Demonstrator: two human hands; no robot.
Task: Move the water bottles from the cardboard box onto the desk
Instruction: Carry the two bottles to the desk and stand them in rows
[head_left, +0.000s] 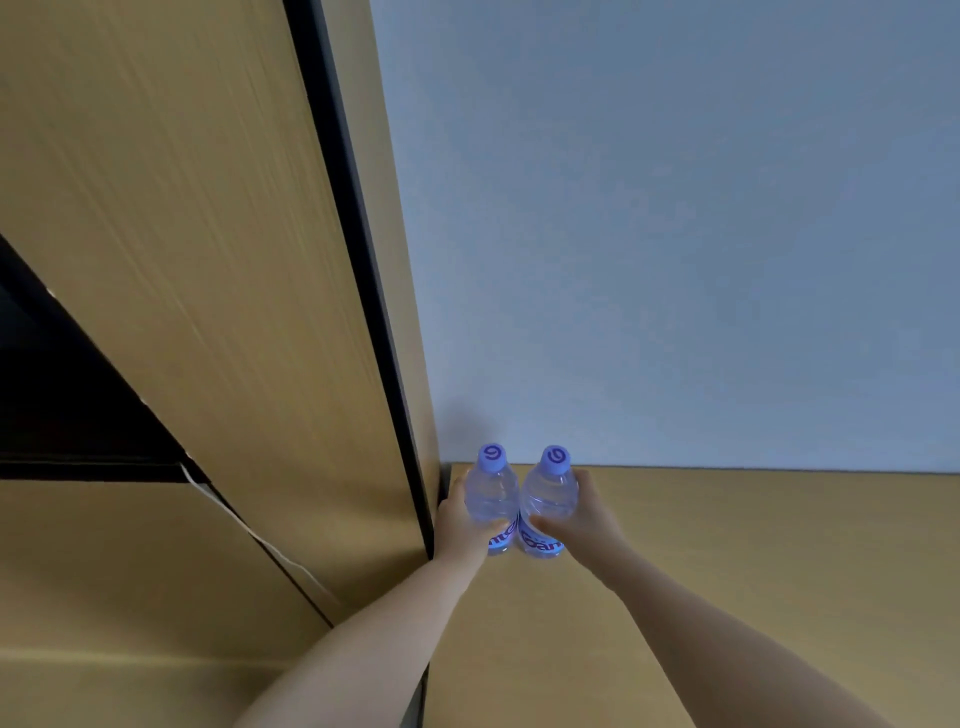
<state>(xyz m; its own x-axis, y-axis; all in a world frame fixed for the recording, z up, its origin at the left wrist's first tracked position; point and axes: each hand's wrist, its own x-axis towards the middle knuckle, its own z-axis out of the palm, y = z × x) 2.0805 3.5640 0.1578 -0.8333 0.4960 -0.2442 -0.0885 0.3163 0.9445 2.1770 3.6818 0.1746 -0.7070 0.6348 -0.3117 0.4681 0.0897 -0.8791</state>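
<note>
Two clear water bottles with pale blue caps stand upright side by side, touching, at the far left corner of the wooden desk (727, 571). My left hand (457, 525) grips the left bottle (491, 493) around its body. My right hand (584, 514) grips the right bottle (550, 493) the same way. Both bottle bases seem to rest on the desk surface. The cardboard box is out of view.
A tall wooden cabinet side (208, 260) with a black edge strip (363, 260) rises right beside the left bottle. A pale wall (675, 208) closes the desk's far edge. A dark opening (62, 389) shows at the left.
</note>
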